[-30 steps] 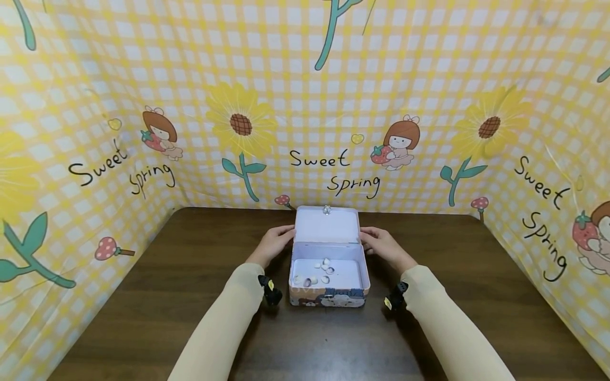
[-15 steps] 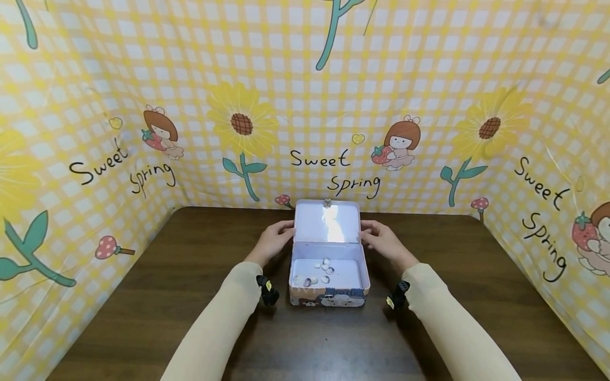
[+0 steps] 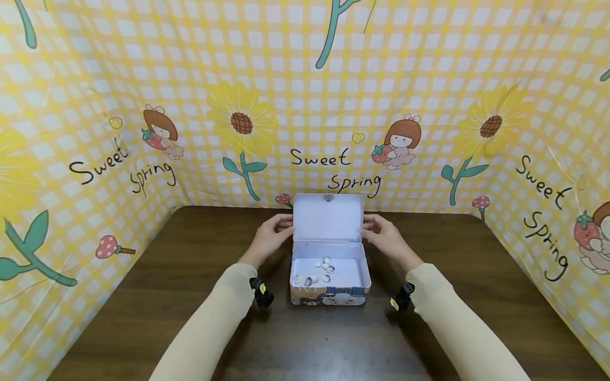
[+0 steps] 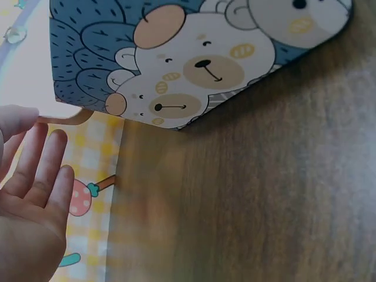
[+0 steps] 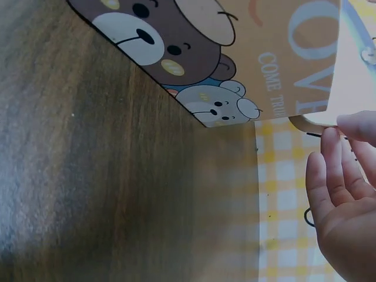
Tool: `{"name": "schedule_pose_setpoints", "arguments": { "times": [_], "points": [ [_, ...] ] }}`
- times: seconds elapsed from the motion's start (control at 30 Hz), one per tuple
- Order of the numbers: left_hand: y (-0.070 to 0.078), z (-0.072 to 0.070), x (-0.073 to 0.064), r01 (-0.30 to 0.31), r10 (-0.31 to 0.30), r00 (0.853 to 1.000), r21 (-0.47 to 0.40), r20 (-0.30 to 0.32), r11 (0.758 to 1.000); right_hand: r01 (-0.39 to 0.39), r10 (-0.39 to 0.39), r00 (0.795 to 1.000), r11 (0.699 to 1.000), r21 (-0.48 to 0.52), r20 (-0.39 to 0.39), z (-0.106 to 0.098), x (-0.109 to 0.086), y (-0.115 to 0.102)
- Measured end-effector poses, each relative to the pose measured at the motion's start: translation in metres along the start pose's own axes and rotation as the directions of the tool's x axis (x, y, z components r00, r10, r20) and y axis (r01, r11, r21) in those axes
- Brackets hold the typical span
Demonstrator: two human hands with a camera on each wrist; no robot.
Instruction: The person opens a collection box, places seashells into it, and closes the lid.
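A tin box (image 3: 305,297) with cartoon bears on its walls stands on the table, its hinged lid (image 3: 329,219) raised at the back. Several small white and purplish shells (image 3: 330,269) lie scattered on its pale floor. My left hand (image 3: 269,237) pinches the lid's left edge, thumb in front and fingers behind. At the opposite edge, my right hand (image 3: 386,238) pinches the lid the same way. The left wrist view shows the thumb (image 4: 19,120) at the lid's rim; the right wrist view shows the other thumb (image 5: 355,124) there too.
The brown wooden table (image 3: 190,317) extends around the box. A yellow checked cloth (image 3: 310,106) with flowers and lettering hangs behind and on both sides, close behind the raised lid. A black wrist camera (image 3: 262,293) sits on each wrist.
The lid has tilted up from leaning back to nearly upright, with both hands rising along with it and drawing slightly apart. The box and shells have stayed in place.
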State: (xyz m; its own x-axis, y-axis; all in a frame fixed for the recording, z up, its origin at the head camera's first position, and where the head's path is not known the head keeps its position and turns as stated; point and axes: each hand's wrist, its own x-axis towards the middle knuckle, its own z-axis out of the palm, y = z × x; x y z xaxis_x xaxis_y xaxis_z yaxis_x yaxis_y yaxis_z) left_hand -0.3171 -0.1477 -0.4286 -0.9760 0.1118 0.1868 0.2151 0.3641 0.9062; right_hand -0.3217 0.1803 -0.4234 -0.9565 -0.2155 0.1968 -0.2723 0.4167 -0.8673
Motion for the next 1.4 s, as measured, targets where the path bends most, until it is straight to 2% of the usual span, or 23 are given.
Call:
{"name": "schedule_pose_setpoints", "arguments": {
  "times": [0.2,0.4,0.77,0.93,1.13,1.4],
  "points": [
    [0.003,-0.001,-0.005,-0.033,0.033,0.999,-0.002,0.003,0.999,0.020,-0.020,1.000,1.000,-0.007,-0.011,-0.002,-0.006,-0.006],
    [0.008,-0.004,-0.005,-0.050,0.050,0.999,0.012,0.011,0.999,0.056,-0.057,0.998,0.997,-0.056,-0.010,-0.003,-0.010,-0.008],
    [0.034,-0.014,0.001,-0.085,0.085,0.996,0.027,-0.015,0.996,0.083,-0.085,0.996,0.994,-0.070,-0.019,-0.002,-0.014,-0.009],
    [0.045,-0.019,0.000,-0.087,0.088,0.996,0.036,-0.017,0.996,0.089,-0.091,0.996,0.992,-0.093,-0.021,-0.003,-0.015,-0.010],
    [0.048,-0.024,-0.005,-0.069,0.069,0.998,0.059,0.004,0.996,0.080,-0.082,0.997,0.988,-0.129,-0.012,-0.004,-0.017,-0.009],
    [0.049,-0.024,-0.007,-0.081,0.080,0.997,0.047,0.016,0.996,0.056,-0.054,0.998,0.982,-0.179,0.017,-0.010,-0.027,-0.017]
  ]
}}
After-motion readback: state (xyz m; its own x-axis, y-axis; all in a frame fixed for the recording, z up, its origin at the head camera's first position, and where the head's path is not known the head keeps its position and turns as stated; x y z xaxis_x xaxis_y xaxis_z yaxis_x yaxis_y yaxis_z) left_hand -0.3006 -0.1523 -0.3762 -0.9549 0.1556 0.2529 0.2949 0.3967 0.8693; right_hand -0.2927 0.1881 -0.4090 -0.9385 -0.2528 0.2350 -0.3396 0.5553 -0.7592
